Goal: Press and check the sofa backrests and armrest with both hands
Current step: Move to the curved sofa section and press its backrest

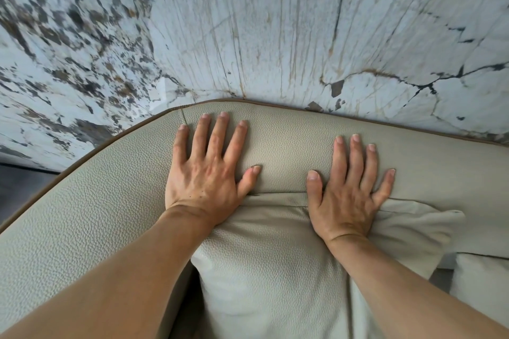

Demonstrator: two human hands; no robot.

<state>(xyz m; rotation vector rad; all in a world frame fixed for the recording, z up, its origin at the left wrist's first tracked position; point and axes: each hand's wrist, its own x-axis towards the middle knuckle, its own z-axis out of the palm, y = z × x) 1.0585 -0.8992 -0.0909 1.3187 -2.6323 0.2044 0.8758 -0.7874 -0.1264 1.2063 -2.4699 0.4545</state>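
Observation:
The sofa backrest [286, 140] is pale beige grained leather with brown piping along its top edge. My left hand [208, 170] lies flat on it near the rounded corner, fingers spread, palm down. My right hand [348, 190] rests flat to the right of it, heel on the top of a loose back cushion [270, 270], fingers on the backrest. Both hands hold nothing. The armrest [82, 223] curves away to the left under my left forearm.
A marble-patterned wall [275, 22] stands directly behind the backrest. A second cushion [484, 281] shows at the lower right. A strip of dark floor [19, 187] lies to the left of the armrest.

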